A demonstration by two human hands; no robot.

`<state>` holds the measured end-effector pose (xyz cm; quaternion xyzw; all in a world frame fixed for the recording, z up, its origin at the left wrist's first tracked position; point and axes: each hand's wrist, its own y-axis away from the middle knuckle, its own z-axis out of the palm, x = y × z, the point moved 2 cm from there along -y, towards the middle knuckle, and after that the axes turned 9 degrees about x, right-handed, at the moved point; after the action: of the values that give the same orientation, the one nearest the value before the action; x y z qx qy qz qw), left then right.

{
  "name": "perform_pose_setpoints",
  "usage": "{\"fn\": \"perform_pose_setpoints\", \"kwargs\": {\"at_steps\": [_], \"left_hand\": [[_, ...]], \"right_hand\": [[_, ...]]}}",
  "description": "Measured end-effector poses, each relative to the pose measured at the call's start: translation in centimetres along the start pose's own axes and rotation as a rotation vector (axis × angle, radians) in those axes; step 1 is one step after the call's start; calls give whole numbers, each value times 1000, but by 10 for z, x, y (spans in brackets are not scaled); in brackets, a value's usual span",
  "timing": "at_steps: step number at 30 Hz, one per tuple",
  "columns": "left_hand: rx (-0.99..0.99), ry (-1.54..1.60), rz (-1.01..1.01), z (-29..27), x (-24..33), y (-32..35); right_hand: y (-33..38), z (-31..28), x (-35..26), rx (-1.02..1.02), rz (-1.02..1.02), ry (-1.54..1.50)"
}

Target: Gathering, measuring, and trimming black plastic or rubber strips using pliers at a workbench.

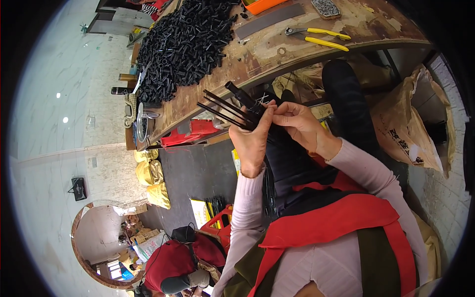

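Note:
In my left hand (250, 146) is a bundle of thin black rods (222, 108) together with a thicker, stepped black tube (241, 95); it looks like part of a folded umbrella frame. Its fingers are wrapped round the bundle, and the rod ends point up and left toward the table. My right hand (302, 126) meets the left thumb beside the tube, its thumb and forefinger pinched together. Whatever lies in that pinch is too small to make out. Several thin pale wires (263, 99) show just beyond the fingertips.
Ahead, a worn wooden table (257, 59) bears a large heap of short black tubes (185, 44) and yellow-handled pliers (319, 38). A brown sack (408, 123) stands right. Toward the lower left are a red crate (220, 225) and another person in dark red (170, 265).

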<state>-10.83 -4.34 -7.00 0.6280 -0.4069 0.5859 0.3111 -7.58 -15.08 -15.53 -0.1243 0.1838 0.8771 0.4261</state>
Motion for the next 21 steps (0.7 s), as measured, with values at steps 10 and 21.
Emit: {"fn": "perform_pose_setpoints", "kwargs": {"at_steps": [10,21], "left_hand": [[-250,270,-69,-12,-3,8],[-140,-91,82,-15,-4,12]], "right_hand": [[24,17,9,148,-313,163],[15,6,10,-164,64,169]]}}
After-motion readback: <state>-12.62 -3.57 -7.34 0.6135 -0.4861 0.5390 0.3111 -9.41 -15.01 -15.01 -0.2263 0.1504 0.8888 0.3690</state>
